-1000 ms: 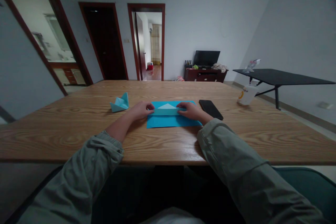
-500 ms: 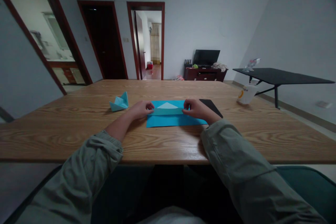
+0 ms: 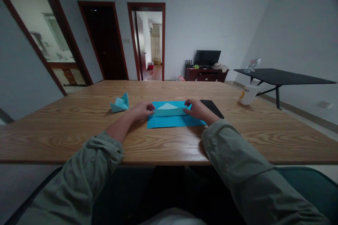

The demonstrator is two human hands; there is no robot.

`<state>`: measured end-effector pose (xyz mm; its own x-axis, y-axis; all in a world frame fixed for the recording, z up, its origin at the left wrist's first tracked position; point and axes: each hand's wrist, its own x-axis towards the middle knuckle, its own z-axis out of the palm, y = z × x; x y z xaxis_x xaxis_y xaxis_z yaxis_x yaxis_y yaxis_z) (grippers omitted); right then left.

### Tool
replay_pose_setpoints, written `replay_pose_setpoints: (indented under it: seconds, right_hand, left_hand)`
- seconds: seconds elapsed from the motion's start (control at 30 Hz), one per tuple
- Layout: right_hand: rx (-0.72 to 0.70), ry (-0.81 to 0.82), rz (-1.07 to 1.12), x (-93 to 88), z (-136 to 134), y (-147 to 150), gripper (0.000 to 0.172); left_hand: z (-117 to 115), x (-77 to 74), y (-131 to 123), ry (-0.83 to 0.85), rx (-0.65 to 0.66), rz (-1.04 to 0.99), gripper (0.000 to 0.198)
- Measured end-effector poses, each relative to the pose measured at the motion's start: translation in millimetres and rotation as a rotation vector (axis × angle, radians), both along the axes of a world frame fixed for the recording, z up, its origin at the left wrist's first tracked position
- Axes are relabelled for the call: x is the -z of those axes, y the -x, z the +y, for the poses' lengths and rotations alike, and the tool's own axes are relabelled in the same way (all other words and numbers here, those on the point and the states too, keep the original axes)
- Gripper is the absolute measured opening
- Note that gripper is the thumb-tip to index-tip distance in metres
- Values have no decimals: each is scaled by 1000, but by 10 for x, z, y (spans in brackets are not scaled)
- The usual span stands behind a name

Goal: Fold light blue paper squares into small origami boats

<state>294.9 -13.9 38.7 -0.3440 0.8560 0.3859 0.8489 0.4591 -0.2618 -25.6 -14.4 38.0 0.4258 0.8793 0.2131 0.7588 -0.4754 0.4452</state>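
The left hand [image 3: 141,110] pinched the folded paper [image 3: 169,112]. Whether the right hand [image 3: 196,108] gripped its other end, I couldn't tell

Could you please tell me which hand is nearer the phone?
Right. The right hand is just left of the phone; the left hand is at the left edge of the paper.

The folded light-blue paper piece with a pale triangular peak [image 3: 169,112] lies lengthwise on the rectangular bright-blue paper sheet [image 3: 173,122], flat on the wood-grain surface [image 3: 163,146].
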Motion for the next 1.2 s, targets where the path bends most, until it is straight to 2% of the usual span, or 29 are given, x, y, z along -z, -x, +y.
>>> replay_pose_setpoints:
  seconds: [0.13,0.4,0.83,1.2]
  right_hand:
    - [24,-62,-27,-3,2,-4,19]
    - [21,73,-45,17,-1,31,20]
    - [11,163,26,111,41,70,26]
    - [48,204,-104,163,60,79,26]
  left_hand:
    - [17,13,9,0,10,-11,33]
    - [19,11,-1,10,8,-19,33]
    - [43,55,6,14,-8,-74,33]
    - [57,120,-14,-39,-40,121,29]
